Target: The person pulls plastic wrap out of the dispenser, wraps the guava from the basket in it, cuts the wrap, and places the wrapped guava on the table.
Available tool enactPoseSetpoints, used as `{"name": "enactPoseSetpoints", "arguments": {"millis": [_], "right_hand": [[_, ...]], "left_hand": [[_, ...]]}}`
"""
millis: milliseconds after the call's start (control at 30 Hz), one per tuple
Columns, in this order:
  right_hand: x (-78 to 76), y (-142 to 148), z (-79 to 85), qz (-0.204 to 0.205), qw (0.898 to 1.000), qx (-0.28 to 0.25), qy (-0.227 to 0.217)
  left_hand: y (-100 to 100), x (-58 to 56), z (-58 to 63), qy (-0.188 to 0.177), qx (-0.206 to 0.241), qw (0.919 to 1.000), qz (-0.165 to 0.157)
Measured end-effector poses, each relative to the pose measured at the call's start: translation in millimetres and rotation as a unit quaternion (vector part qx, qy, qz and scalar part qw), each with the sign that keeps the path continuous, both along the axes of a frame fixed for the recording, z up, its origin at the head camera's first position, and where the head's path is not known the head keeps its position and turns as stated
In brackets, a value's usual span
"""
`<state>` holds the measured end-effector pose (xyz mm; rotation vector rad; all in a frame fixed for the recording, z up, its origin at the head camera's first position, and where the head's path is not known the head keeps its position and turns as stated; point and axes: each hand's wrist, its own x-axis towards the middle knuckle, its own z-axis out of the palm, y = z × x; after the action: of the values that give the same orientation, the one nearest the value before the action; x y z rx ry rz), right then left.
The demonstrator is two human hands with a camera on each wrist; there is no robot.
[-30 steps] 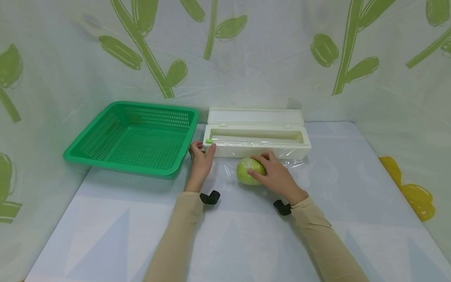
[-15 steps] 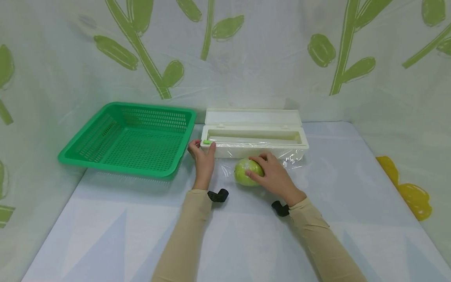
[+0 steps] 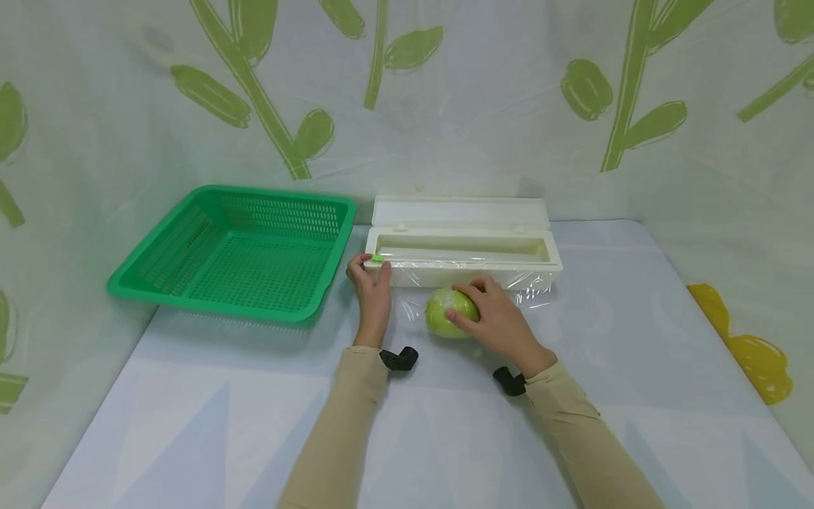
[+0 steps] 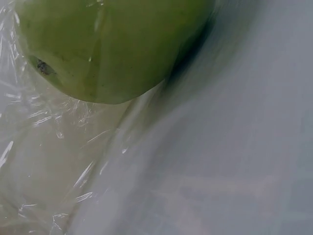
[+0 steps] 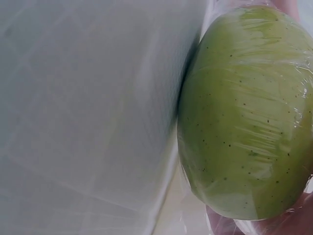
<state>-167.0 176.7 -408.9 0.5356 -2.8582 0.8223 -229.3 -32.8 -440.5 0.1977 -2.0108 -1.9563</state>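
A round green fruit (image 3: 450, 313) with dark specks is wrapped in clear cling film and sits on the table before a white cling film dispenser (image 3: 470, 274). My right hand (image 3: 499, 318) grips the fruit from the right, thumb in front and fingers over its top. In the right wrist view, film lies tight and creased over the fruit (image 5: 244, 117). My left hand (image 3: 372, 290) pinches the bright green slide cutter (image 3: 378, 259) at the dispenser's left end, thumb at the front. Film (image 4: 54, 137) runs from the fruit to the dispenser. The left wrist view shows no fingers.
The dispenser's lid (image 3: 461, 211) stands raised at the back, with the film roll (image 3: 445, 252) in its trough. To the left is a green plastic basket (image 3: 254, 307). A leaf-patterned curtain (image 3: 483, 106) hangs behind the pale table (image 3: 210, 438).
My left fingers have moved from beside the dispenser's left end in onto the slide cutter, and the left forearm has shifted right. The right hand keeps its grip on the fruit.
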Motion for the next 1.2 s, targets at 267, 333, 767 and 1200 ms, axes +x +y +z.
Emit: {"name": "enactPoseSetpoints", "arguments": {"millis": [267, 333, 767, 1200], "right_hand": [[0.3, -0.3, -2.2, -0.001, 1.000, -0.003, 0.007], [0.4, -0.3, -2.0, -0.002, 1.000, -0.005, 0.006], [-1.1, -1.3, -2.2, -0.005, 1.000, -0.004, -0.003], [-1.4, -1.6, -2.9, -0.006, 1.000, -0.007, -0.003]], "left_hand": [[2.2, 0.0, 0.1, 0.011, 0.034, 0.9994, 0.006], [2.8, 0.0, 0.2, 0.010, 0.043, 0.9990, 0.007], [5.0, -1.3, -1.6, 0.042, 0.018, 0.9984, 0.034], [7.0, 0.3, -2.6, 0.049, 0.007, 0.9972, 0.056]]}}
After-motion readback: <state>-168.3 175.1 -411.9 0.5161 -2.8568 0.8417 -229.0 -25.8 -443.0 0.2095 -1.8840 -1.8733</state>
